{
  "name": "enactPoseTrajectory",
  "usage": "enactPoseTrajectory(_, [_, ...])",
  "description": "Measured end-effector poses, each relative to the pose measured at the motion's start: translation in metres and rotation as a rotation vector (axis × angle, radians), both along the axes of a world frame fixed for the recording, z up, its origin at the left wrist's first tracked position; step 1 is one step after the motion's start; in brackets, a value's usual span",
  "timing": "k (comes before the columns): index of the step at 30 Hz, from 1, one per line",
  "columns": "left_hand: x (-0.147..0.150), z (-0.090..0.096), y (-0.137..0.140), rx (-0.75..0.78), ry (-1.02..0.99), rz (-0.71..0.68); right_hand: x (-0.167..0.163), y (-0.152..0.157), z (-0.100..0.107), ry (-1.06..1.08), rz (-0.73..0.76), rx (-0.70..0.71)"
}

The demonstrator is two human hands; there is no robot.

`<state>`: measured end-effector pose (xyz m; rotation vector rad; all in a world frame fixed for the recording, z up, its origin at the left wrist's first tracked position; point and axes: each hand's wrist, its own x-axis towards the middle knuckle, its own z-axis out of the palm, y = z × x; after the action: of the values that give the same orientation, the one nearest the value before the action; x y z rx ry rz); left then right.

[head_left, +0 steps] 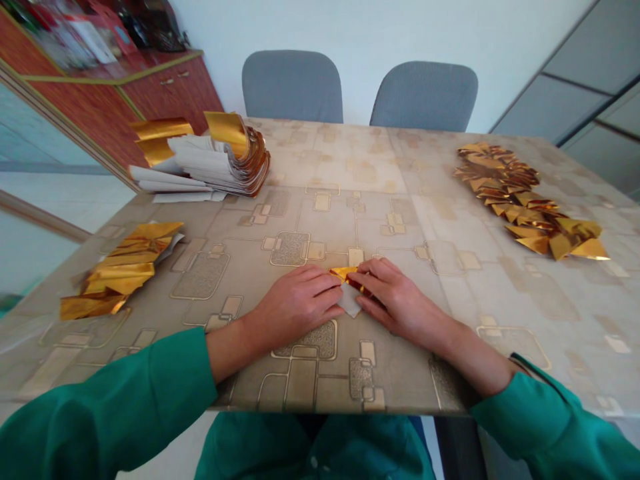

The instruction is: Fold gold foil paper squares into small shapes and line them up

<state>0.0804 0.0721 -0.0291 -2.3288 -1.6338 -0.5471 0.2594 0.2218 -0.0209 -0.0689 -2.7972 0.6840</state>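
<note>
A small sheet of gold foil paper (350,301), its pale back showing in front and a folded gold edge behind, lies on the table between my hands. My left hand (300,297) grips its left side with the fingers close together. On the right side, my right hand (390,293) pinches the folded gold edge between thumb and fingers. Part of the paper is hidden under the fingers. To the left lies a small pile of creased gold paper (123,270). Folded gold paper pieces (520,197) form a curved row at the far right.
A thick stack of gold-and-white paper sheets (210,163) stands at the back left of the patterned table (360,373). Two grey chairs (293,87) are behind the far edge. A wooden cabinet (170,93) with items on top is beyond the left corner.
</note>
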Motion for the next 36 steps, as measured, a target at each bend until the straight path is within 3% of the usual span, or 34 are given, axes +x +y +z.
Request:
enactPoseTrajectory(7, [-0.001, 0.001, 0.001, 0.009, -0.014, 0.018, 0.008, 0.009, 0.007, -0.004, 0.139, -0.018])
enactPoseTrajectory(15, [0.002, 0.002, -0.001, -0.053, -0.085, 0.022, 0.004, 0.007, 0.004, 0.075, 0.113, 0.084])
enactPoseTrajectory(23, [0.007, -0.001, 0.000, -0.026, 0.044, 0.078, 0.006, 0.005, 0.007, -0.007, 0.123, 0.089])
enactPoseTrajectory(36, [0.009, 0.003, 0.002, -0.196, -0.296, 0.154, 0.003, -0.001, 0.006, -0.021, 0.027, -0.045])
